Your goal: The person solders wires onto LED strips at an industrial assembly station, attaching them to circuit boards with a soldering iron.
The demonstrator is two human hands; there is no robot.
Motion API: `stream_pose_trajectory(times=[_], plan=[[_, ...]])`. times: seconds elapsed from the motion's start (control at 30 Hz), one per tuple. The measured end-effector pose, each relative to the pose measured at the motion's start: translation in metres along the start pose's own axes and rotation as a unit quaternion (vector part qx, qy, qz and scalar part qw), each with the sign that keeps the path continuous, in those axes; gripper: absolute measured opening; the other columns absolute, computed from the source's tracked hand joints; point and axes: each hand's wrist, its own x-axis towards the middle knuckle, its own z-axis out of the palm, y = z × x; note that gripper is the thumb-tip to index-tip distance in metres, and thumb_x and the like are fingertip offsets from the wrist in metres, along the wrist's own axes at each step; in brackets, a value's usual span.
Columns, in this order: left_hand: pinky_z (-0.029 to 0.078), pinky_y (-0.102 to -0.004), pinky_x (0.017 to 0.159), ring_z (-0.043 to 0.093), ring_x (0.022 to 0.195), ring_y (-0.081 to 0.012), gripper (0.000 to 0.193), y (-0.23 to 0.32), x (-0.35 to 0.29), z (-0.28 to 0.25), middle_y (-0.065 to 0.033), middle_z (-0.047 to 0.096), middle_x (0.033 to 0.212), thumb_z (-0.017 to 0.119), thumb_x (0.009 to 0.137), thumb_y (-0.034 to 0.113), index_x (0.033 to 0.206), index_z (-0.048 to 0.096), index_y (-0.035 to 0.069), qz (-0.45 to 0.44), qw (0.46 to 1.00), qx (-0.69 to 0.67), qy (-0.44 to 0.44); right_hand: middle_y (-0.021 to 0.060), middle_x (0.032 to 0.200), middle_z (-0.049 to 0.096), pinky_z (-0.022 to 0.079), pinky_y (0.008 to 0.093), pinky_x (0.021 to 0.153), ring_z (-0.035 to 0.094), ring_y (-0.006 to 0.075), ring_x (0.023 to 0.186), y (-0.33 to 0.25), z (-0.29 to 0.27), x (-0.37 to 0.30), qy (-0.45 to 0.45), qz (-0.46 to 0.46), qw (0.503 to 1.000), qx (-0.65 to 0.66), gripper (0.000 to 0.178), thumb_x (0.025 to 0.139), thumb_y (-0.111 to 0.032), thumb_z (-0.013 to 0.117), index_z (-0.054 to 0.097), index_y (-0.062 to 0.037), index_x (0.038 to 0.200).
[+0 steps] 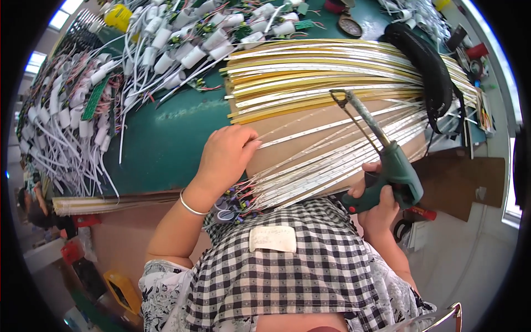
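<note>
My left hand is closed in a pinch at the left end of a thin white LED strip, which lies across a brown cardboard sheet. My right hand grips the handle of a green, pistol-shaped heat gun. Its long metal tube slants up and to the left over the strips, with a thin looped rod beside it. Nearer to me lies a bunch of white LED strips. Small wired parts at their left ends sit beside my apron.
Yellow-backed strips lie in a thick layer at the far side, with a long black bundle across their right end. White tubes with cables are heaped on the green table at far left. A cardboard panel stands at right.
</note>
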Motion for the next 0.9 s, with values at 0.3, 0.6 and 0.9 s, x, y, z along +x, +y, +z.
stream_pose_trajectory(times=[0.3,0.6,0.9], plan=[[0.033,-0.0185,0.053,0.04,0.06,-0.0022,0.025,0.006,0.008,-0.021,0.0055,0.054,0.069,0.056,0.094,0.023,0.076,0.061,0.006,-0.246,0.812,-0.486,-0.208,0.0156,0.113,0.056,0.053,0.0371,0.064,0.058,0.0174,0.067,0.002,-0.008,-0.003,0.034,-0.007,0.999,0.03,0.052,0.091,-0.034,0.055,0.043,0.0034,0.125],[0.047,-0.0435,0.058,0.063,0.068,-0.0336,0.024,0.006,0.016,-0.008,-0.0142,0.065,0.07,0.059,0.09,0.031,0.08,0.056,0.01,-0.11,0.969,0.153,-0.16,0.0126,0.11,0.056,0.051,0.0368,0.061,0.055,0.0165,0.064,0.003,-0.002,-0.001,0.044,0.015,0.999,0.014,0.053,0.092,-0.039,0.054,0.041,-0.0001,0.126],[0.046,-0.0418,0.048,0.061,0.054,-0.0313,0.022,0.018,-0.015,-0.002,-0.0101,0.058,0.057,0.057,0.09,0.031,0.084,0.05,0.011,0.057,0.958,0.212,-0.186,0.0109,0.111,0.056,0.051,0.0353,0.06,0.054,0.0157,0.064,0.003,-0.004,0.0,0.051,0.013,0.998,0.017,0.054,0.091,-0.041,0.056,0.043,-0.0025,0.125]])
